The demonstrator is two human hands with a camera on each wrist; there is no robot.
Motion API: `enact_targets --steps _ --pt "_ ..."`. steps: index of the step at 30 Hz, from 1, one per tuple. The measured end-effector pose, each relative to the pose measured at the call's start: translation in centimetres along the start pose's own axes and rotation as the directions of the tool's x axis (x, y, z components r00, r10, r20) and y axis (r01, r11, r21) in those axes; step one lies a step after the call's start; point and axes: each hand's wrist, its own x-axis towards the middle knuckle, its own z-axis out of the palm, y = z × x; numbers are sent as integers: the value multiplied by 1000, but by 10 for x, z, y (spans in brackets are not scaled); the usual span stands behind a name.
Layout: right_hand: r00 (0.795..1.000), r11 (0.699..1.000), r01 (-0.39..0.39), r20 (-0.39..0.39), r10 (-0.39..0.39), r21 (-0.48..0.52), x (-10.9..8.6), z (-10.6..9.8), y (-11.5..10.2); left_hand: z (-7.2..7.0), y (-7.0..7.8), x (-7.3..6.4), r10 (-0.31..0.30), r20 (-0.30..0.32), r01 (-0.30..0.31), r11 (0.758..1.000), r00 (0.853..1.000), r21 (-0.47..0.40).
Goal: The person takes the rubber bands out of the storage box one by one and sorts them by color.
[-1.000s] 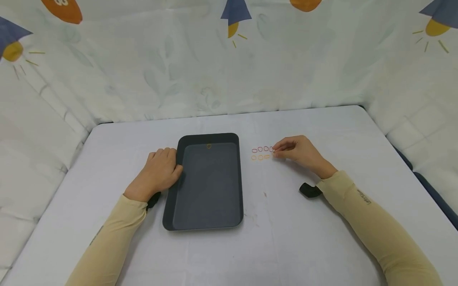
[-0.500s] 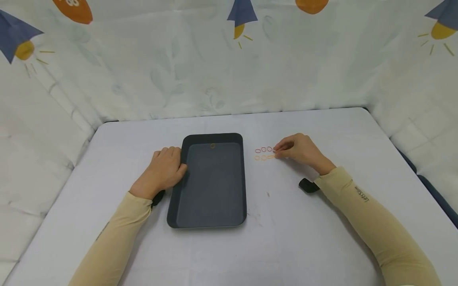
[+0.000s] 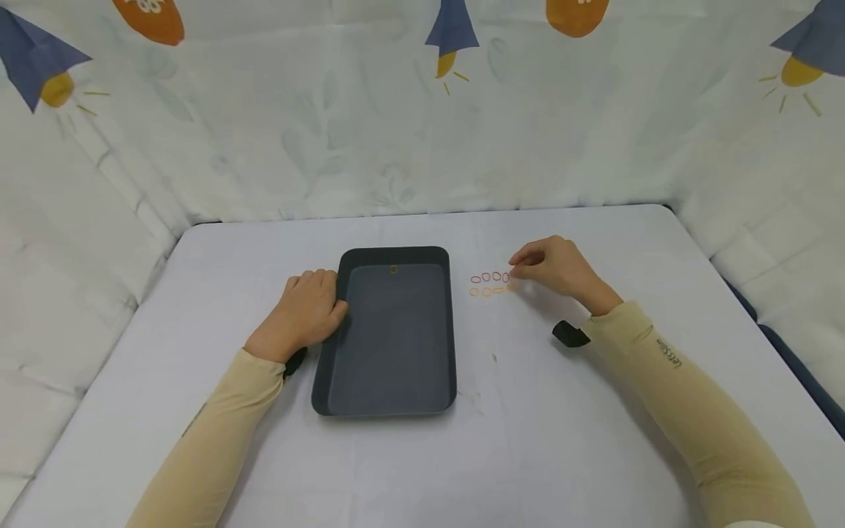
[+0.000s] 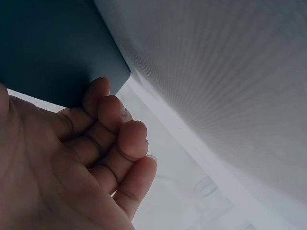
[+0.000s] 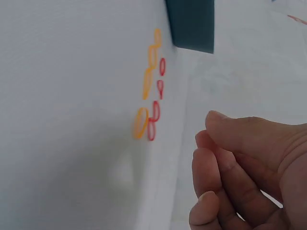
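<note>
My left hand grips the left rim of a dark grey rectangular tray, and in the left wrist view its curled fingers are against the tray's outer side. A single orange rubber band lies in the tray near the far end. Right of the tray, small red rubber bands form a row on the table, with a row of orange rubber bands just nearer. My right hand hovers at the right end of the rows. Its thumb and fingers are loosely bent, with nothing visible between them.
A white cloth covers the table, with small brown marks to the right of the tray. Pale printed curtains stand behind the table and at its sides.
My right hand has lifted a little off the bands, and an orange band shows at the right end of the near row. My left hand stays on the tray; the head view has shifted slightly.
</note>
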Motion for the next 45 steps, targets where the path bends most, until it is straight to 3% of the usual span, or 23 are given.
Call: enact_targets --steps 8,18,26,33,40,45 --pt "992 992 124 -5 -124 -5 15 0 -29 0 3 3 -16 -2 16 1000 1000 4" --pt "954 951 297 22 -300 88 37 17 -84 6 13 7 -29 8 29 1000 1000 -9" --pt "940 935 333 36 -339 121 55 36 -107 9 26 14 -23 4 23 1000 1000 -11" --pt "925 933 356 121 -359 47 69 58 -115 6 32 14 -24 6 24 1000 1000 -9" --pt "890 910 402 276 -363 -98 80 72 -128 6 33 10 -17 -3 17 1000 1000 6" --pt "886 896 404 323 -333 -184 81 80 -133 5 34 8 -14 -4 14 1000 1000 11"
